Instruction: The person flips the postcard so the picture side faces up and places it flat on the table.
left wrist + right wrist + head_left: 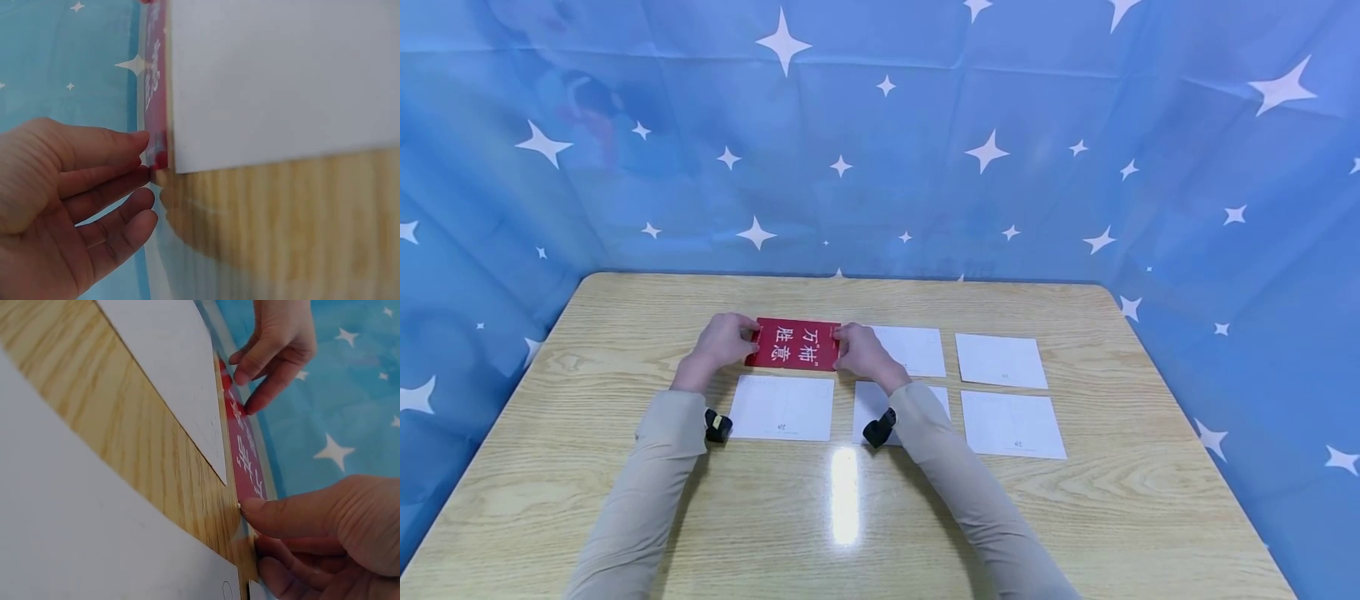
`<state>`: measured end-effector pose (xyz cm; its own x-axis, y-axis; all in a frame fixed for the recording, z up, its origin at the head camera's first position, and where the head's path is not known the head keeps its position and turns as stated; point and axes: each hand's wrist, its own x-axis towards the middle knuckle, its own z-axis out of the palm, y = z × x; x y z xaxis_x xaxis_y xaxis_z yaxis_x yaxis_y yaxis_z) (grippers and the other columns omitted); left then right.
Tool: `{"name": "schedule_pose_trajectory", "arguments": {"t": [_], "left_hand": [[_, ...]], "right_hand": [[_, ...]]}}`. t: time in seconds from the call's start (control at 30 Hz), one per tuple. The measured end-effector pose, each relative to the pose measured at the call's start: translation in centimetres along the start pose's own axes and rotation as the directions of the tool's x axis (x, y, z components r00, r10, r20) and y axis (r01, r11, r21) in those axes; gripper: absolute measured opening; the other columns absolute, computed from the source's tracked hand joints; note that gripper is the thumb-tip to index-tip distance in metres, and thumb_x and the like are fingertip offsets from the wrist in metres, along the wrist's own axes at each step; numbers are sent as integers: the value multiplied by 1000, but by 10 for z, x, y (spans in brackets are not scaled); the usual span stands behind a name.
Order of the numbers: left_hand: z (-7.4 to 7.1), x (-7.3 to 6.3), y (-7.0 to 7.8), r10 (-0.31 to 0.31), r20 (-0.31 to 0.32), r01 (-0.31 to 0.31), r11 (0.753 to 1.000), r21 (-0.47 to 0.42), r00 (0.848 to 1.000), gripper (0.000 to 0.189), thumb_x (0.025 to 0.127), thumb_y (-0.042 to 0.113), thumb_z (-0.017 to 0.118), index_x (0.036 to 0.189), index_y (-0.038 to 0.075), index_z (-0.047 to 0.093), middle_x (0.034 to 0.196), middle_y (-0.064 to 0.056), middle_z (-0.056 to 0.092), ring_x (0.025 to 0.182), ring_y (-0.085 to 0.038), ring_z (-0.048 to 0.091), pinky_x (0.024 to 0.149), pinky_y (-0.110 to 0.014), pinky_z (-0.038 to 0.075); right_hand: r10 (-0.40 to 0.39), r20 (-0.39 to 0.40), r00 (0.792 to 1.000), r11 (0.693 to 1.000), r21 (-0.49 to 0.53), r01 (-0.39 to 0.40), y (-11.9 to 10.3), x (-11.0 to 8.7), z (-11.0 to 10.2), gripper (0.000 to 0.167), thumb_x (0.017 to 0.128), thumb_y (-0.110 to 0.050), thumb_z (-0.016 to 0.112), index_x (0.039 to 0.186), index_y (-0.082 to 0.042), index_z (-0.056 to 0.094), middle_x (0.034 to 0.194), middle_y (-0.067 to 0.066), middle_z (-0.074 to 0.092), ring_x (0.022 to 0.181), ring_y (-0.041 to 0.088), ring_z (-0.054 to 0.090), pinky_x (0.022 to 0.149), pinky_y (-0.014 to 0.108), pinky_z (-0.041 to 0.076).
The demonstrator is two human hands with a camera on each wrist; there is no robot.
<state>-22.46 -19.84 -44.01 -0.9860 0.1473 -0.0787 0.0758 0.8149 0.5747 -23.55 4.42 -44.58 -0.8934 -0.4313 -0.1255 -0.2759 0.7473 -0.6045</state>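
A red card (793, 344) with white Chinese characters, turned sideways, lies at the back left of the white sheets in the head view. My left hand (721, 342) pinches its left end, thumb and fingertips at the edge. At the opposite end, my right hand (865, 352) holds the card between thumb and fingers. The left wrist view shows the left hand (94, 194) at the card's short edge, with its lower fingers loosely bent. In the right wrist view the card (240, 447) appears edge-on between both hands, right thumb (281, 515) on its near corner.
Several white sheets lie in two rows: one front left (782, 408), one under the right wrist (869, 398), one behind the right hand (913, 348), and two at right, back (1002, 361) and front (1013, 423). A starry blue curtain (880, 200) borders the wooden table (760, 517).
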Motion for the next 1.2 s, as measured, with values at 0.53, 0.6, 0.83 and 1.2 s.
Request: {"name": "schedule_pose_trajectory", "arguments": {"t": [0.53, 0.6, 0.83, 1.2], "left_hand": [[-3, 3, 10, 66, -107, -85, 980, -179, 992, 33, 92, 12, 58, 118, -8, 59, 111, -24, 61, 94, -33, 58, 75, -41, 51], [-1, 4, 16, 77, -110, -97, 977, -190, 991, 33, 92, 12, 58, 119, -7, 59, 113, -24, 60, 98, -34, 57, 80, -43, 50], [7, 13, 35, 66, -84, -85, 963, -254, 994, 36, 93, 14, 58, 123, -5, 57, 117, -22, 59, 103, -33, 54, 87, -43, 47], [28, 28, 68, 78, -13, -78, 937, -341, 997, 45, 88, 21, 65, 126, -1, 55, 118, -17, 58, 104, -29, 55, 89, -40, 47]], "right_hand": [[-19, -152, 988, 954, 294, 63, 21, -10, -23, 48, 84, -3, 68, 130, -1, 53, 119, 18, 54, 90, 23, 60, 72, 28, 52], [-10, -164, 986, 952, 301, 60, 23, -11, -27, 48, 85, -4, 68, 130, -1, 53, 121, 19, 54, 94, 24, 60, 73, 29, 52], [60, -172, 983, 949, 316, -2, 34, -15, -40, 49, 85, -7, 68, 132, -3, 52, 122, 18, 54, 99, 24, 59, 77, 31, 52], [84, -198, 977, 939, 345, -11, 59, -26, -58, 51, 86, -8, 67, 134, -2, 50, 132, 18, 50, 108, 29, 54, 84, 39, 49]]}}
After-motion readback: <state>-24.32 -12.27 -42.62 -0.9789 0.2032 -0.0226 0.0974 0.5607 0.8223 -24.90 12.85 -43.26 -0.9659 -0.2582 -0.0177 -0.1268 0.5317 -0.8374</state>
